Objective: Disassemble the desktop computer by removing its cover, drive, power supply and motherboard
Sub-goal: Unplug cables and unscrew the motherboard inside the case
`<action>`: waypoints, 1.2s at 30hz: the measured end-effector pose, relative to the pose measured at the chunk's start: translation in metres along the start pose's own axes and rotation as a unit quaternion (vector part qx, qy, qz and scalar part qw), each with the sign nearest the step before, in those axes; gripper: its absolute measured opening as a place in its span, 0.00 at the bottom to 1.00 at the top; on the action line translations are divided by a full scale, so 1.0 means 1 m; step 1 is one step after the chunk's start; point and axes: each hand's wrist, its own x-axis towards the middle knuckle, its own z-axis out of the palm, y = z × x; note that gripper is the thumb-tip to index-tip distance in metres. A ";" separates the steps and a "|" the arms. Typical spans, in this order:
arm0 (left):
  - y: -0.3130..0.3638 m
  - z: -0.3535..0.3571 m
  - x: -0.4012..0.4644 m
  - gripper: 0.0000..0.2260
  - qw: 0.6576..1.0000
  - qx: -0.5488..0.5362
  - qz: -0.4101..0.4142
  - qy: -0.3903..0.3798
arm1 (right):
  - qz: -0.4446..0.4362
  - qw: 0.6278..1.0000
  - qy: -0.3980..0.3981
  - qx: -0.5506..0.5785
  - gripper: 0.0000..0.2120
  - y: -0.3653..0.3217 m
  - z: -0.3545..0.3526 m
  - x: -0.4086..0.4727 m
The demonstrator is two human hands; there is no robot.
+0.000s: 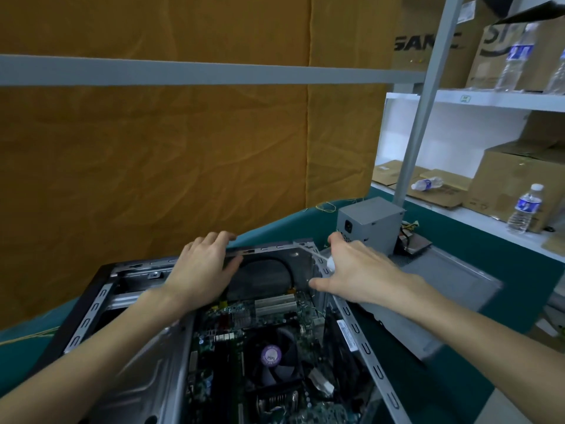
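On the green table cover (pixel 504 264), seen from the head camera, the computer case (pixel 91 304) lies open with its top side exposed. The motherboard (pixel 232 316) sits inside the case, and a black cooling fan (pixel 270 359) with a purple centre label is mounted on it above a finned heat sink (pixel 275 399).

The left hand (pixel 201 267) rests on the far rim of the case; its fingers curl over the metal edge and grip it. The right hand (pixel 357 270) is at the far right corner of the case, thumb stretched toward the inside, fingers bent over a small white object (pixel 330 262) at the corner. Whether the hand actually holds that object cannot be told.

The power supply (pixel 370 223) stands upright outside the case, just behind the right hand, with its wires (pixel 408 229) trailing to the right. The flat grey cover (pixel 443 283) lies on the table to the right of the case, touching or just beside its right wall. A small dark flat part (pixel 415 243) rests beside the power supply; its kind cannot be made out.

Behind the table hangs a brown cloth (pixel 183 148). To the right, a white shelf (pixel 477 99) carries cardboard boxes (pixel 513 175) and several water bottles (pixel 526 209).
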 end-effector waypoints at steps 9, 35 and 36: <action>-0.004 -0.003 0.005 0.14 1.000 -0.023 -0.010 -0.015 | -0.068 0.997 0.024 0.022 0.15 0.001 0.017 0.001; 0.037 -0.010 0.005 0.12 0.974 -0.070 0.210 0.043 | -0.057 0.963 -0.085 0.251 0.11 -0.025 -0.036 -0.028; 0.037 -0.011 0.010 0.09 0.969 -0.072 0.233 0.033 | -0.047 0.952 -0.081 0.293 0.11 -0.022 -0.041 -0.030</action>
